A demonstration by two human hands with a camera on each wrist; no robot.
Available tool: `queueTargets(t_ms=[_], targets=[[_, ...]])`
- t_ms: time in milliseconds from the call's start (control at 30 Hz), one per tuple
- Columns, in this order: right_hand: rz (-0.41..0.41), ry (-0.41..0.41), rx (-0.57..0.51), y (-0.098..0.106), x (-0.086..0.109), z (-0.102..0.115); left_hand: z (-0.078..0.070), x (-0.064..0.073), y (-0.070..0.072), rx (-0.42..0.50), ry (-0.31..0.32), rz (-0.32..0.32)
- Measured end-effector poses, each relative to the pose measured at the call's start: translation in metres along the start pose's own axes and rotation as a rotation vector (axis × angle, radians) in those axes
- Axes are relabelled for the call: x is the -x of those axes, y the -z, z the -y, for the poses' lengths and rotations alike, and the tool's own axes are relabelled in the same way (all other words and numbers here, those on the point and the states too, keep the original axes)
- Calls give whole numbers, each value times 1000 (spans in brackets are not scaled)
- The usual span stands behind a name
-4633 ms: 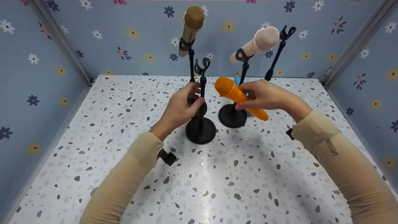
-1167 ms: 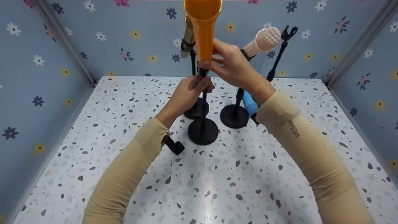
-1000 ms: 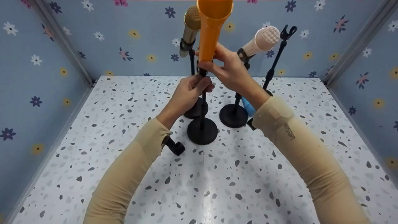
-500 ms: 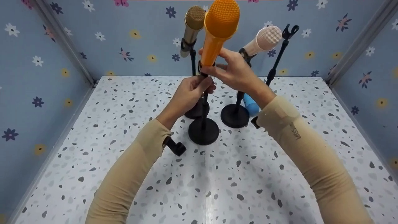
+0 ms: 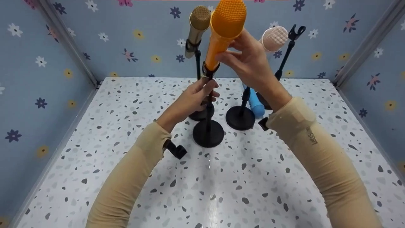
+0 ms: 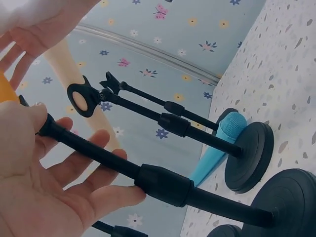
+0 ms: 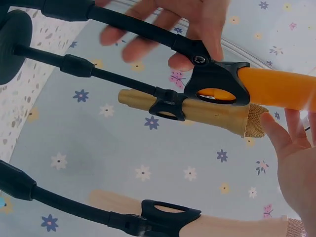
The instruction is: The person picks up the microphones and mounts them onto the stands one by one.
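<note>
My right hand (image 5: 253, 60) holds an orange microphone (image 5: 218, 44) by its body, thumb in front and fingers behind. Its lower end sits in the clip (image 7: 217, 81) of a black desktop microphone stand (image 5: 208, 134), and the mesh head tilts up towards me. Just below that clip, my left hand (image 5: 193, 98) is around the top of the stand's pole, the thumb against it and the other fingers loosely bent behind. In the left wrist view, only a bit of the orange microphone (image 6: 6, 91) shows at the edge.
A gold microphone (image 5: 194, 34) rests in a stand behind. To the right, a pale pink microphone (image 5: 274, 38) sits in another stand, partly hidden by my right hand. A blue microphone (image 5: 255, 103) lies on the speckled table. Farther right stands a bare-clipped stand (image 5: 286, 57).
The orange microphone came from right of the stand to above it, then lowered into the clip. My right hand has shifted up its body; the left hand's fingers have spread slightly.
</note>
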State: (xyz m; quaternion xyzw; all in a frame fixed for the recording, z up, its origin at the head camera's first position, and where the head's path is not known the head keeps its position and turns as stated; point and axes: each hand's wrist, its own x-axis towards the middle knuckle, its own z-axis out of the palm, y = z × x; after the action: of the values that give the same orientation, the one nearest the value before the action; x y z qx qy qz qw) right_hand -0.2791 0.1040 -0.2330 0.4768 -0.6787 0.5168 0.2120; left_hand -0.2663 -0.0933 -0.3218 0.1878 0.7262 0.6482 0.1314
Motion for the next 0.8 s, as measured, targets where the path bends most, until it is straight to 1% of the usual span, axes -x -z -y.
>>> queueTargets(t_ms=[67,100,167,233,300,333,367,467,567,633,800], targets=[[1,-5,-3,1,0,-1,4,0,2,-12,-2,57],[1,-6,0,1,-1,-1,6,-1,4,-32,-23,85],[4,-5,1,2,-1,-1,11,-2,5,-94,-82,130],[5,-4,-2,2,-2,-1,16,-2,6,-163,-148,151],[5,-2,-2,2,-2,-1,20,-3,6,-247,-202,137],[6,-1,0,2,-2,-1,22,-3,6,-278,-221,120],[7,0,1,2,-2,-1,23,-3,6,-289,-236,106],[10,1,5,2,-1,-1,26,-4,4,-282,-268,58],[12,1,-3,2,-1,-2,29,-5,3,-246,-306,34],[12,3,-23,1,-1,-3,30,-5,3,-238,-322,23],[25,17,-84,1,-1,-7,31,-5,2,-233,-323,18]])
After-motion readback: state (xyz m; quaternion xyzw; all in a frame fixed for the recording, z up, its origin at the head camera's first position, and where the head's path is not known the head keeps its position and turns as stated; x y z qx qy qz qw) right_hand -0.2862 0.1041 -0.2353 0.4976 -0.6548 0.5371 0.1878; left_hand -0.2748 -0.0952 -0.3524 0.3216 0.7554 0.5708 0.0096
